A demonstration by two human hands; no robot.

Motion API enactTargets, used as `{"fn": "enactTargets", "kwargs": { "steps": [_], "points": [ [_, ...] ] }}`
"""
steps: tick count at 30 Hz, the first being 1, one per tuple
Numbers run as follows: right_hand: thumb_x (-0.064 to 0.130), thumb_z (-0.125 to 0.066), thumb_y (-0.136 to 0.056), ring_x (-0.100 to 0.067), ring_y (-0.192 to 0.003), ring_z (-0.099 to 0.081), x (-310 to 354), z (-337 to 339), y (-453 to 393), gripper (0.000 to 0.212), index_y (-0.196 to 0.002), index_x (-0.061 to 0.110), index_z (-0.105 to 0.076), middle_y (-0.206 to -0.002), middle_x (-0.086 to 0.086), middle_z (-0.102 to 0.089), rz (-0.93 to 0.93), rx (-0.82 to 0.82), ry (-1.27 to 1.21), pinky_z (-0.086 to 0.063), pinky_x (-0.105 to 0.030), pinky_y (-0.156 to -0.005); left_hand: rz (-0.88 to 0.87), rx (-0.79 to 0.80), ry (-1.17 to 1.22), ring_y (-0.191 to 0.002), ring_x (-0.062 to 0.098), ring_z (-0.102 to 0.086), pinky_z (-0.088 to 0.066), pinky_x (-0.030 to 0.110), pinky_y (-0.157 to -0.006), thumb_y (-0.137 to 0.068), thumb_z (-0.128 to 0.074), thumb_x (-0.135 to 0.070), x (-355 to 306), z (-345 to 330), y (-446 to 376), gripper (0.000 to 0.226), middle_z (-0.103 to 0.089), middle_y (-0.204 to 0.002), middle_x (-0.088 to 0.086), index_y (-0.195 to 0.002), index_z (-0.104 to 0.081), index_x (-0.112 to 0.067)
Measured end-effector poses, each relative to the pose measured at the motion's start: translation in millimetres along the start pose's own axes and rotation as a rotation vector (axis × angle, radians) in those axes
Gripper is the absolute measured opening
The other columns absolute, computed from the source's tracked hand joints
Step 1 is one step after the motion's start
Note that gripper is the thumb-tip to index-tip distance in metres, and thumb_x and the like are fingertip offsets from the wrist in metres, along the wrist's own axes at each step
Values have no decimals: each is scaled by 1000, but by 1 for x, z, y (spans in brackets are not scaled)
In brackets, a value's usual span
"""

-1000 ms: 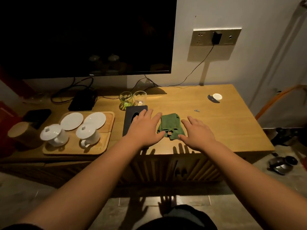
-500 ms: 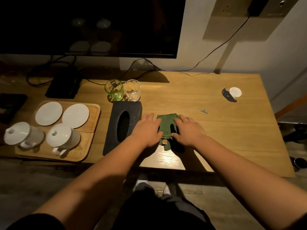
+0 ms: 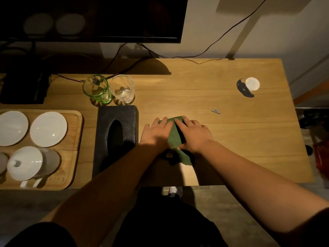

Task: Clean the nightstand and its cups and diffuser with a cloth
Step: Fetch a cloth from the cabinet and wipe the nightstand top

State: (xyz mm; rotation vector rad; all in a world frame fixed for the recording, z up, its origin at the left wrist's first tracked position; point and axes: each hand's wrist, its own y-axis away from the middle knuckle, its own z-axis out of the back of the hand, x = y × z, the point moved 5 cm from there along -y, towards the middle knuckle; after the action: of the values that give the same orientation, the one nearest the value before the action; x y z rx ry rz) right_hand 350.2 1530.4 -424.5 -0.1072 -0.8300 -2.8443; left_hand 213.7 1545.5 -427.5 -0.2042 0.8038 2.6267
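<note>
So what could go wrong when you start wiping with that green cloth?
Both hands, left hand and right hand, lie flat on the green cloth. A wide sweep to the left could bump the black tissue box into the green glass and clear glass standing right behind it. A sweep to the right might knock the small white disc off the nightstand.
</note>
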Motion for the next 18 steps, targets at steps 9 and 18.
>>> {"fn": "enactTargets", "kwargs": {
  "steps": [9, 18],
  "points": [
    [64, -73, -67, -29, -132, -35, -2, -2, -1, 109, -150, 32, -11, -149, -1, -34, -10, -72, 37, -35, -48, -102, 7, 63, -51, -149, 25, 3, -8, 56, -115, -74, -68, -62, 4, -3, 1, 114, 3, -163, -1, -153, 2, -19],
    [50, -67, -78, -27, -116, -44, 5, -4, 13, 55, -125, 31, -46, -122, -2, -49, 50, -143, 17, -43, -42, -88, -82, -145, -16, -121, 24, -43, -33, 40, -94, -85, -62, -45, -4, -14, 26, 57, -52, -135, 2, -132, -43, -20]
  ]
}}
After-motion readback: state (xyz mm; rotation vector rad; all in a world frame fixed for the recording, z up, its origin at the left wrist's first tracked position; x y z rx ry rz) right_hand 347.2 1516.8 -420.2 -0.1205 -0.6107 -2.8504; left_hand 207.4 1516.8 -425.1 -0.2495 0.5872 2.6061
